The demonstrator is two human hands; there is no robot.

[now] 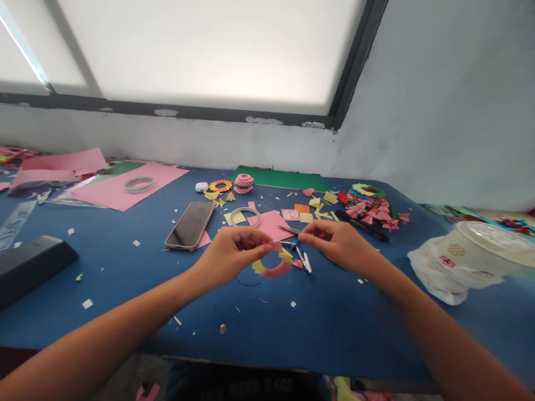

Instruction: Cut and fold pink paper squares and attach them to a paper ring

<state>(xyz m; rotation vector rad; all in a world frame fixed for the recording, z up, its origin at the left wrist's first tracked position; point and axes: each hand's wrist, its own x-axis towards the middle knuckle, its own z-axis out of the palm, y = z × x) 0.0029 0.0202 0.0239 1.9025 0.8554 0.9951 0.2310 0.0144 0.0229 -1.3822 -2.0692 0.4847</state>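
Note:
My left hand [234,248] pinches a pink and yellow folded-paper ring [276,270] by its upper edge, above the blue table. In my right hand [340,244] is a pair of scissors [289,229]; the pointed metal blade sticks out leftward and the fingers hide the handles. The blade tip lies close to the ring, seemingly apart from it. Behind both hands lie a pink paper sheet [271,224] and a tape roll [256,211]. A white and blue pen [307,262] rests just right of the ring.
A phone [190,225] lies left of my left hand. Finished paper rings [243,182] and a green board [288,179] are at the back. Folded paper pieces [378,211] and a black marker [363,224] sit behind my right hand. A bagged tub [472,259] stands right; a dark block [33,267] left.

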